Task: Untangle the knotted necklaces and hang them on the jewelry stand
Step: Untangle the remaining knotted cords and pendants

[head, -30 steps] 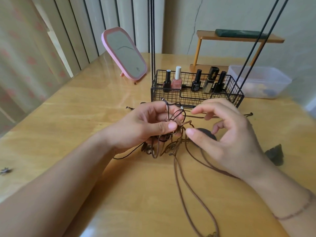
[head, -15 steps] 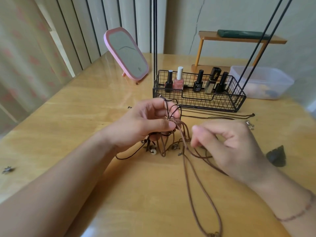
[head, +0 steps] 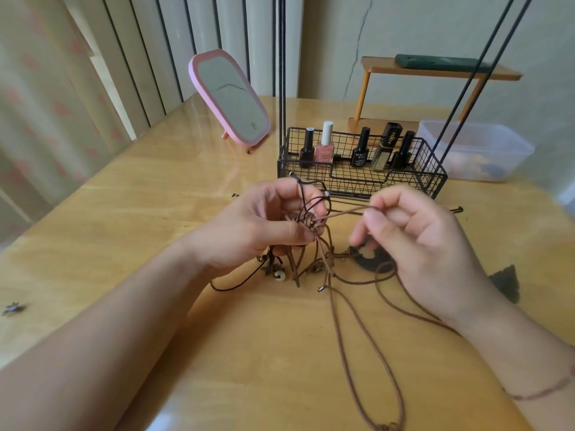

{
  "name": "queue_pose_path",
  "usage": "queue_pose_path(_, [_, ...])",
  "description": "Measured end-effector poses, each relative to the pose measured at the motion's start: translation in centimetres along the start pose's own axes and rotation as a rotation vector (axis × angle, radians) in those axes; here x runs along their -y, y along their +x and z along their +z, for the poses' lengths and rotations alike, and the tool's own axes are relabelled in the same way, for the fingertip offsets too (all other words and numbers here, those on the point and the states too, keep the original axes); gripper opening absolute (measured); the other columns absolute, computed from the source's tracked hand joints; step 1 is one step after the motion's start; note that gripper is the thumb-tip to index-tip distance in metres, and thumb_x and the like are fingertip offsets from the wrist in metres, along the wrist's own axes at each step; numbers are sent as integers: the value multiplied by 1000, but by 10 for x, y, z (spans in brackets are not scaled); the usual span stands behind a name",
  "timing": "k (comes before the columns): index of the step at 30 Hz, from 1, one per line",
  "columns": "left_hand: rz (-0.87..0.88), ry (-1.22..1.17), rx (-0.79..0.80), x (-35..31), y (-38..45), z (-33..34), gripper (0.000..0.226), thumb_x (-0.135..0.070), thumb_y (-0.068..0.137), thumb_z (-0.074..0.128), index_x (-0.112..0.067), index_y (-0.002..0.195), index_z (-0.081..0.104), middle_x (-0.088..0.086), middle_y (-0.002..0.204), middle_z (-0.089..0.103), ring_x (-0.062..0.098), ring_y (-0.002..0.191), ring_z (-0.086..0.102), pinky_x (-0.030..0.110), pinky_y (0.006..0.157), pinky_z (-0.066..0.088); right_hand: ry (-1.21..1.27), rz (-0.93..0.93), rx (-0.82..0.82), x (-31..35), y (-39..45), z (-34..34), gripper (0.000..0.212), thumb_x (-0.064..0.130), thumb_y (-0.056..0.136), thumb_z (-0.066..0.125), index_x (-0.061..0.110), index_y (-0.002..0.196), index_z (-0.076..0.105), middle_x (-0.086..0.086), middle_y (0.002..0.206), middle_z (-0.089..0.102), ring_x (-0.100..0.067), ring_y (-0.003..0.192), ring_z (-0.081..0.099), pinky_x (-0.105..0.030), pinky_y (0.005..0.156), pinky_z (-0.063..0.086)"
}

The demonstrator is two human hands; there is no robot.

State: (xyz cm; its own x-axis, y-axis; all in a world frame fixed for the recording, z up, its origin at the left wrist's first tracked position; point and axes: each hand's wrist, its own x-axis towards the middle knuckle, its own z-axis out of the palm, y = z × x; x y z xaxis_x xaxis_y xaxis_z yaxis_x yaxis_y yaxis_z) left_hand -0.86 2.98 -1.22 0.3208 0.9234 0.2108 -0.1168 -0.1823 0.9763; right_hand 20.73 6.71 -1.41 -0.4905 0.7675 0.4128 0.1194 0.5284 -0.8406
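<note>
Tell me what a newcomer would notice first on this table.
First, the two hands at the centre: the left hand grips a knot of brown and black necklace cords, and the right hand pinches one brown strand pulled out sideways from it. Behind them stands a black wire basket holding nail polish bottles, with a pink-framed mirror leaning at the back left.
</note>
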Motion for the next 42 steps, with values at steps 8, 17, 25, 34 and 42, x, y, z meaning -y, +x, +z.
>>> queue_pose_path(8, [2, -72, 25, 4, 0, -3, 24, -5, 74, 68, -19, 93, 63, 2, 84, 64, 10, 64, 55, 18, 48, 42, -270, -229, -69, 1, 0, -9, 36, 11, 79, 79, 27, 97, 53, 9, 105, 47, -16, 63, 49, -12, 55, 40])
queue_pose_path(17, [31, -43, 67, 5, 0, -1, 24, -2, 78, 69, -17, 96, 62, 1, 88, 62, 12, 64, 54, 20, 51, 48, -396, -79, 93, -2, -4, 1, 34, 63, 68, 74, 35, 88, 76, 22, 132, 46, -10, 90, 60, -34, 75, 53])
queue_pose_path(25, [9, -34, 66, 6, 0, -2, 22, -3, 78, 69, -17, 95, 63, 1, 86, 63, 10, 63, 51, 18, 49, 41, -238, -71, 116, 1, -2, 2, 11, 35, 78, 72, 30, 69, 66, 14, 124, 57, -11, 91, 62, -12, 78, 42])
queue_pose_path(34, [-17, 25, 39, 5, 0, -3, 20, -15, 79, 69, -14, 94, 57, -9, 73, 58, 9, 54, 39, 17, 44, 31, 248, 164, 315, 12, 6, -28, 30, 47, 74, 68, 24, 56, 59, 0, 105, 66, -16, 117, 57, -49, 102, 37])
queue_pose_path(42, [-22, -53, 24, 7, 0, -8, 13, -15, 78, 68, -19, 88, 62, 9, 72, 47, 24, 53, 27, 36, 48, 14, 628, 47, 245, 3, 22, -65, 35, 52, 83, 70, 25, 61, 66, -1, 112, 65, -27, 117, 56, -41, 95, 50])
